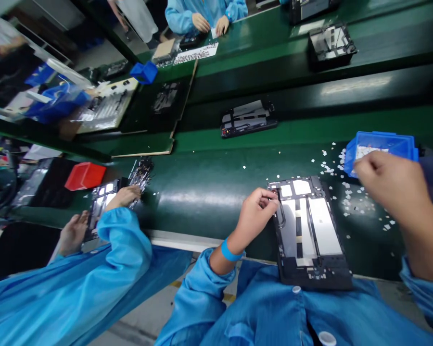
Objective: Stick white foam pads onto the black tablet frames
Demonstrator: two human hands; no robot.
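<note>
Where the green conveyor bench runs across an assembly hall, a black tablet frame lies flat at its near edge, long axis pointing away from the wearer. Left hand pinches the frame's upper left edge. Right hand, fingers curled shut, reaches the blue parts bin; its contents are unclear. White pads lie scattered alongside.

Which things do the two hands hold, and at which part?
The left hand pinches the left edge of the black flat device frame. The right hand reaches into the blue plastic bin; any grasp is hidden.
</note>
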